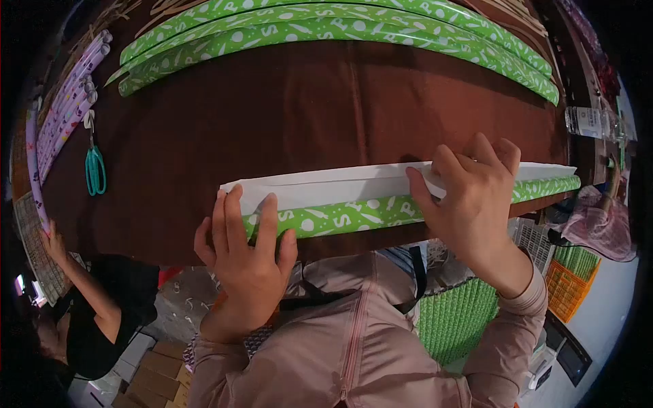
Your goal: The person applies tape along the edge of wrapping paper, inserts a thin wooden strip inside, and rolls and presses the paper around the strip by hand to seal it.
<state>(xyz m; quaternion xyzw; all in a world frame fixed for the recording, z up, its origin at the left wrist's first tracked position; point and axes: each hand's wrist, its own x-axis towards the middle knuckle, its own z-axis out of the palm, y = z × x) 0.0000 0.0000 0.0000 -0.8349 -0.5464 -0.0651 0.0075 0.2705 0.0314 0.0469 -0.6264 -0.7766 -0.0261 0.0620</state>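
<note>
A long strip of green wrapping paper (354, 215), printed with white shapes, lies rolled or folded along the table's near edge. Its white back shows along the far side. My left hand (250, 262) rests over the left end with fingers stretched and spread, fingertips touching the white part. Farther right, my right hand (473, 194) has its fingers bent over the paper, and the white edge lies between thumb and fingers. Part of the strip under that hand is hidden.
Several long green printed rolls (340, 30) lie across the back of the brown table (306, 115). At the left are lilac printed rolls (71, 102) and teal-handled scissors (95, 170). Another person's hand (54, 245) touches a lilac roll. An orange crate (568, 292) stands below right.
</note>
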